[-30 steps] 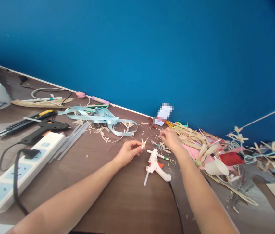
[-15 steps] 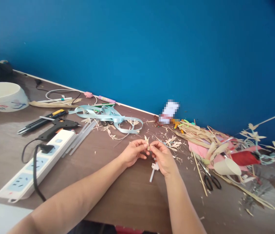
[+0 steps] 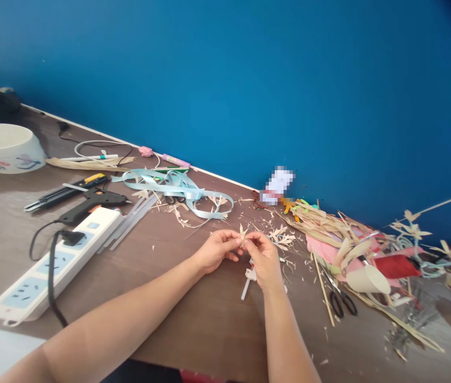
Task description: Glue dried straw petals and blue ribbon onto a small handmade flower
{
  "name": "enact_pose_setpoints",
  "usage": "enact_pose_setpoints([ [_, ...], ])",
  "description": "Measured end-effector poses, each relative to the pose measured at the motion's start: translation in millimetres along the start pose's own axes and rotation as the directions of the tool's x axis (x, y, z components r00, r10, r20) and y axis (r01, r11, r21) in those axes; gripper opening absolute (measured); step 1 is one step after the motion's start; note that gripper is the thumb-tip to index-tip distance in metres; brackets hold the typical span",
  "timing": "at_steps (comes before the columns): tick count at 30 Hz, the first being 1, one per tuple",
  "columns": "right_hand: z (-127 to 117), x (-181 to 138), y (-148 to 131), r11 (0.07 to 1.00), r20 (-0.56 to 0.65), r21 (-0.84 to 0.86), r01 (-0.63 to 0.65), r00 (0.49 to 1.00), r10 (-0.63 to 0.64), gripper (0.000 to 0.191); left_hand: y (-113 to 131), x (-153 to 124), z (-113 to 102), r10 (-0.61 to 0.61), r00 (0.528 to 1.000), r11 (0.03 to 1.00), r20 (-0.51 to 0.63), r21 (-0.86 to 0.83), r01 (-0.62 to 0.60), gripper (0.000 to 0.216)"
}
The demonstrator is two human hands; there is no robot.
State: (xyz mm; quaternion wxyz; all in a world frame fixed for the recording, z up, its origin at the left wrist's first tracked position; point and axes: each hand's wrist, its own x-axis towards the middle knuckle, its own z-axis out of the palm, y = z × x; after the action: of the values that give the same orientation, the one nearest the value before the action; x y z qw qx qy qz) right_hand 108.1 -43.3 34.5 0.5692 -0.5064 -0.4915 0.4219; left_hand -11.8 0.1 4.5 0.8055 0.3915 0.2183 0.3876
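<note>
Right hand (image 3: 265, 259) back from far scraps, now meets left hand (image 3: 214, 250) — we pinch straw flower (image 3: 243, 233) tight in both sets of fingertips — glue gun (image 3: 248, 276) idle beneath.

We see a deep blue wall (image 3: 249, 80) behind a dark brown, wood-grained tabletop (image 3: 193, 319). The straw piece (image 3: 243, 234) is pale tan. Left of it lie a light blue ribbon (image 3: 177, 186), a black glue gun (image 3: 93, 205) and a white power strip (image 3: 41, 274) with pale blue sockets and a black cord (image 3: 50, 276). Right of it lie pink paper (image 3: 321, 247) and black-handled scissors (image 3: 343, 303).
</note>
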Motion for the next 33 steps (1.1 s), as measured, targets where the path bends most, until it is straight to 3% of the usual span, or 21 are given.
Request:
enact_pose_setpoints([
  [7, -0.3, -1.1, 3.3, 0.999, -0.007, -0.037, 0.037, 0.999, -0.037, 0.005, 0.2, 0.0, 0.1, -0.004, 1.000, 1.000, -0.022, -0.015, 0.004, 0.026],
  [14, -0.4, -5.9, 5.7, 0.961, -0.109, -0.253, 0.108, 0.984, -0.140, 0.008, 1.3, -0.1, 0.9, 0.022, 0.998, 1.000, -0.059, 0.006, -0.021, 0.026],
  [24, -4.8, -6.1, 13.2, 0.998, -0.035, -0.030, 0.048, 0.998, -0.049, 0.013, 3.2, -2.6, -1.3, -0.027, 1.000, 0.999, -0.004, 0.041, 0.027, 0.026],
  [33, -7.9, -6.5, 11.7, 1.000, -0.021, -0.008, -0.009, 1.000, 0.009, 0.015, 5.2, -3.0, -0.8, 0.051, 0.998, 0.990, 0.024, 0.132, -0.054, 0.020],
])
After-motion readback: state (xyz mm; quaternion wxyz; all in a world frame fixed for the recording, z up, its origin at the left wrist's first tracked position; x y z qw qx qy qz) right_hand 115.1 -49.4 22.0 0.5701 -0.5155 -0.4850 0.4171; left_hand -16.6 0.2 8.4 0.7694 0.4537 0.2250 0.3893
